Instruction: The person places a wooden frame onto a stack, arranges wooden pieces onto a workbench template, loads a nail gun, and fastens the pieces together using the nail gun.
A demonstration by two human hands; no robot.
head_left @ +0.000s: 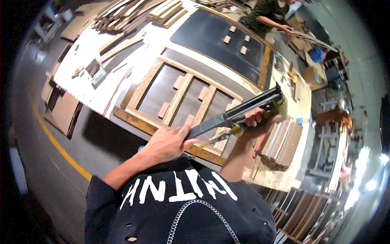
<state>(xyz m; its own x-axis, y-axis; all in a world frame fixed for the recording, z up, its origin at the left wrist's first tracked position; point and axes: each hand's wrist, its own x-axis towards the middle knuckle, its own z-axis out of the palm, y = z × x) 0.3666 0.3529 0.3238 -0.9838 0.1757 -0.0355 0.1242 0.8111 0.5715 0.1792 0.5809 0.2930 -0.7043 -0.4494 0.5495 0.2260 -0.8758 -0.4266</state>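
Note:
A pneumatic nail gun [235, 114] is held slanting across my body, above the near part of a wooden frame. My right hand [256, 118] is wrapped round its grip, beside the air fitting [221, 137]. At the lower left end of the long magazine, my left hand [168, 142] has its fingers and thumb closed around the dark rail. Below lies the frame of pale wood strips [177, 99] on a dark panel. Several small wood blocks [163, 110] rest in its bays. The gun's nose points up and right, apart from the frame.
Behind the frame lies another dark panel [195, 32] with small blocks on it. Wood strips [126, 16] are piled at the far left of the table. Stacked boards [284, 140] stand at right. A co-worker [270, 18] holds thin strips at the far right.

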